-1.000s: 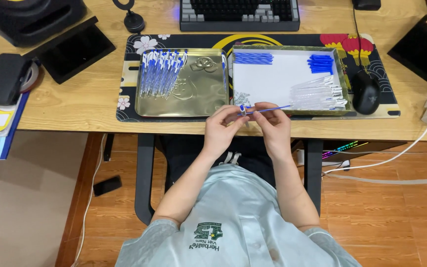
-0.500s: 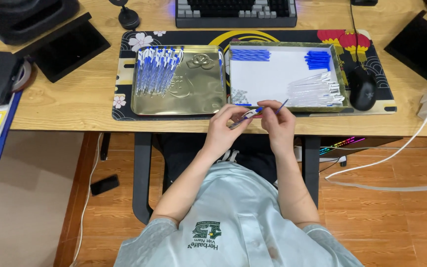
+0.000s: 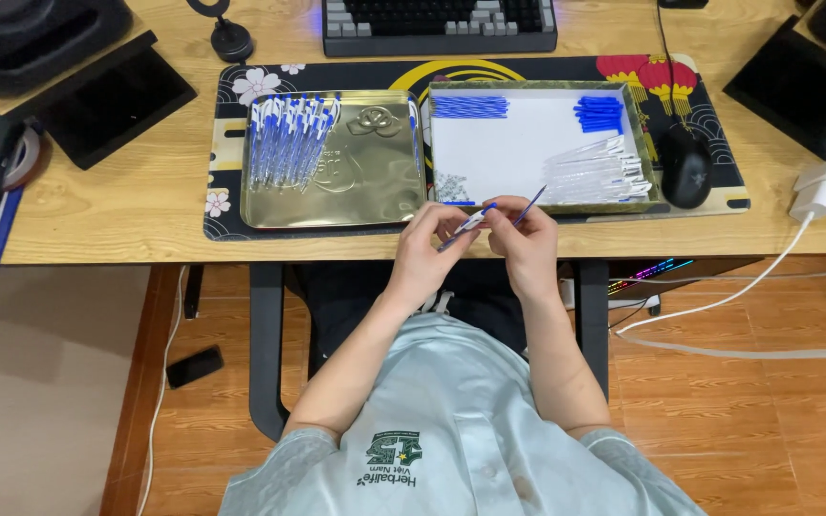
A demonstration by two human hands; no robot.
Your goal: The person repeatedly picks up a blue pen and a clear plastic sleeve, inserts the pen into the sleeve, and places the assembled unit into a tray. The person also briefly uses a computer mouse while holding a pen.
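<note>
The fingers [image 3: 451,222] of the left hand [image 3: 427,253] are pinched shut on a slim clear plastic pen barrel with a blue end [image 3: 466,221], and the right hand [image 3: 525,239] has its fingers closed on a thin blue ink refill [image 3: 531,203]. The barrel's long axis runs from about 8 o'clock up to 2 o'clock, its upper end towards the refill; the refill slants the same way, its free tip at roughly 1 o'clock. Both sit just over the near edge of the wooden counter [image 3: 126,201], between the two hands. Half a second ago the two pieces lay more nearly level and closer together (now they are steeper and the refill stands apart). At 12 o'clock from the hands is a white-lined tray [image 3: 518,158] holding blue refills, blue caps and clear barrels; at 10 o'clock a gold metal tray [image 3: 365,182] carries finished blue-and-white pens [image 3: 284,143].
</note>
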